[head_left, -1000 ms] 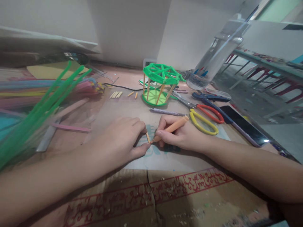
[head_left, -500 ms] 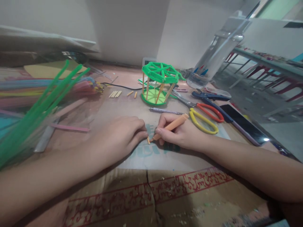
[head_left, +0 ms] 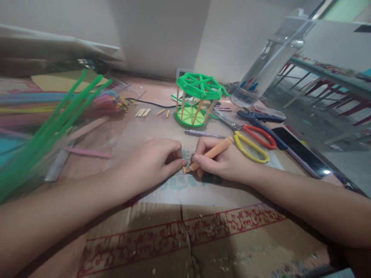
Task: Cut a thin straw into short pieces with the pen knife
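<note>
Stick (head_left: 184, 170) sits on the sheet (head_left: 232, 196) at your clock's centre, pinched between thumb and fingers of your left hand (head_left: 158, 157), at 10. Your right hand (head_left: 216, 159), at 2, grips a marker (head_left: 220, 148), tip right by the stick's near end. Farther out: pale sticks (head_left: 147, 112) at 11, frame (head_left: 203, 94) at 12, pen (head_left: 203, 133) at 1, scissors (head_left: 235, 127) at 2, phone (head_left: 301, 151) near 3.

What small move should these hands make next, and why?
Probably stroke the orange marker along the small stick: the right hand holds the marker with its tip at the stick's near end, while the left hand holds the stick.
</note>
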`<state>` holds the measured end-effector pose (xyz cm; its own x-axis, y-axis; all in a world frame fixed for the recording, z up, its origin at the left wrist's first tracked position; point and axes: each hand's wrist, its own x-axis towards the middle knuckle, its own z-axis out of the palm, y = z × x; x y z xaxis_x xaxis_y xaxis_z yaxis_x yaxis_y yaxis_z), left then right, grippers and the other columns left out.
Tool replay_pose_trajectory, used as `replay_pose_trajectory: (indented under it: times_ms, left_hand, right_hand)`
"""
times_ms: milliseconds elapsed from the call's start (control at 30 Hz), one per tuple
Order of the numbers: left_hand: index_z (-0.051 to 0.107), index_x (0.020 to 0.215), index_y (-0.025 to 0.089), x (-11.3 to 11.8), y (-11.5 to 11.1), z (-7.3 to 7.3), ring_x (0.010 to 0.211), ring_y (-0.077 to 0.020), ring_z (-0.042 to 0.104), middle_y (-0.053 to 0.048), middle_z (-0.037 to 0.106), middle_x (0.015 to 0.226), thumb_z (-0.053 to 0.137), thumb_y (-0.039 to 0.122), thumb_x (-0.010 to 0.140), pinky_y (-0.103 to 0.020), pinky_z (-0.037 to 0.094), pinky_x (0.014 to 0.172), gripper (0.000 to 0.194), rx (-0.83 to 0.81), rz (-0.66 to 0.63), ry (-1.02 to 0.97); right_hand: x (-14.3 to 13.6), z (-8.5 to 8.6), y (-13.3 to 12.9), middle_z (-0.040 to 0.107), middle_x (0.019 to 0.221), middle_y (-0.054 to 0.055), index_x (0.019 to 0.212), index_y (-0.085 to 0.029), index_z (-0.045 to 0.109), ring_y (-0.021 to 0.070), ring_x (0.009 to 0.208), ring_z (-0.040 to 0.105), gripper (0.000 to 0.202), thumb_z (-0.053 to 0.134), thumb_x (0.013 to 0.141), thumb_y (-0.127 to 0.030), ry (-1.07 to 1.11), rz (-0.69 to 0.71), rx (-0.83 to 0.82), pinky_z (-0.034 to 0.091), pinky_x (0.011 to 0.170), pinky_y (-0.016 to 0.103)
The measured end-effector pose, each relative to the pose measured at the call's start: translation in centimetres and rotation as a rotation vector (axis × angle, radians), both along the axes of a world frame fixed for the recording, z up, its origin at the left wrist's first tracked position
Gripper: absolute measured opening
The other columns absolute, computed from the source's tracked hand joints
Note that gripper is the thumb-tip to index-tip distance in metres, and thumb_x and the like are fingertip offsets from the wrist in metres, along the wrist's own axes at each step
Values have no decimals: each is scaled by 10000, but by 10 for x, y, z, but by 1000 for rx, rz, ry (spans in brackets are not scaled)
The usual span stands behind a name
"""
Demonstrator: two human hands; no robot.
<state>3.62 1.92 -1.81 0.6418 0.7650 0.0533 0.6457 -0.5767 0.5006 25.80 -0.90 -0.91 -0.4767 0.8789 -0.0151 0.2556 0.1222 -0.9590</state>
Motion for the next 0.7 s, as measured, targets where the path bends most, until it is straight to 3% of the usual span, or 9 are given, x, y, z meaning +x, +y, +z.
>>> replay_pose_trajectory:
  times_ms: [700]
  left_hand:
    - [663,794,212,-2,1,-2,679,-177,557,11,662,725,665,344,956,-299,336,640,208,22,-23,-33]
  right_hand:
    - [0,0,0,722,615,-7,778,-212,557,140,577,683,301,784,904,-364,-35,-6,36,494,534,215]
